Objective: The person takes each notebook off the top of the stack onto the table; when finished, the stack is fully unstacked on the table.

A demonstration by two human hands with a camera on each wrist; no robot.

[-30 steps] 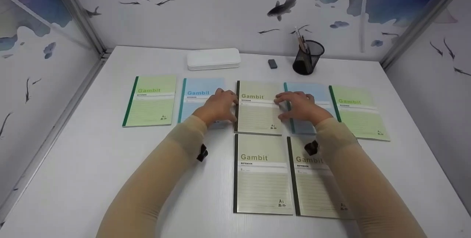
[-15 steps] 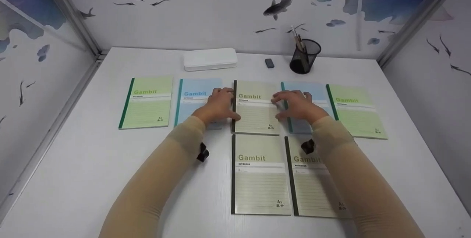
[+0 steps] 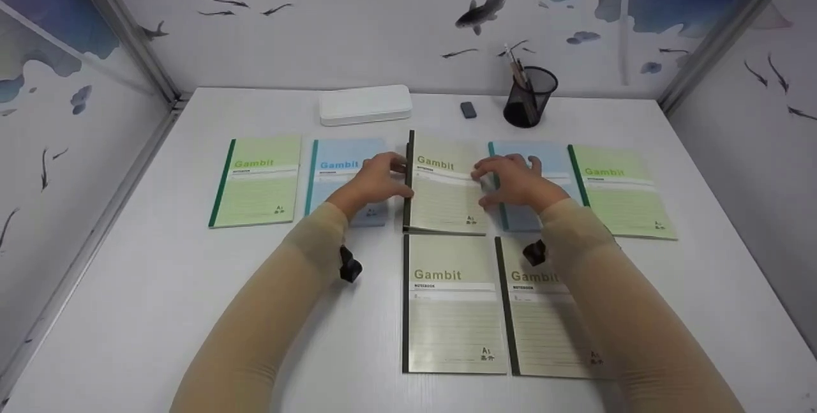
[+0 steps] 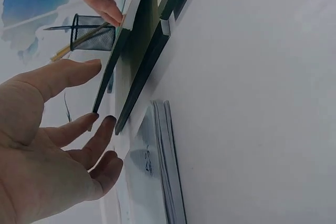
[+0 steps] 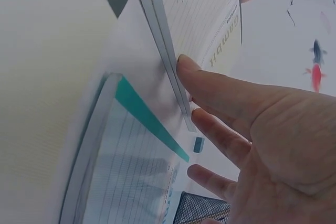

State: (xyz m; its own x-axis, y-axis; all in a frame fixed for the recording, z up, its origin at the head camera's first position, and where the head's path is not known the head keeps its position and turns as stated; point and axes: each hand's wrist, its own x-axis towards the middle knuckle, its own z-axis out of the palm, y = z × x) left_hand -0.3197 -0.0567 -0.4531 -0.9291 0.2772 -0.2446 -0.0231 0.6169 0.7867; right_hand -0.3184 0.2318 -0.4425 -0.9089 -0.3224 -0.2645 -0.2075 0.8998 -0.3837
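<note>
A beige Gambit notebook (image 3: 447, 202) with a dark spine tilts up on its left side, over a second dark-spined notebook (image 4: 140, 80). My left hand (image 3: 376, 180) holds the raised spine edge, thumb on the near side and index fingertip at the edge. At the opposite long edge, my right hand (image 3: 520, 183) rests thumb and index fingertip against the notebook; its other fingers spread over the blue notebook (image 3: 555, 170) on the right. Below, two more beige notebooks lie flat side by side, the left one (image 3: 456, 330) fully seen and the right one (image 3: 542, 336) partly under my forearm.
Another blue notebook (image 3: 319, 189) and a green notebook (image 3: 258, 186) lie left; a second green notebook (image 3: 629, 193) lies far right. Along the back of the white table (image 3: 159, 311) are a white case (image 3: 366, 106), a dark eraser (image 3: 468, 110) and a mesh pen cup (image 3: 530, 100).
The top beige notebook's spine side has risen off the one beneath, opening a gap. My left thumb has moved onto the spine edge; the right hand stays at the right edge.
</note>
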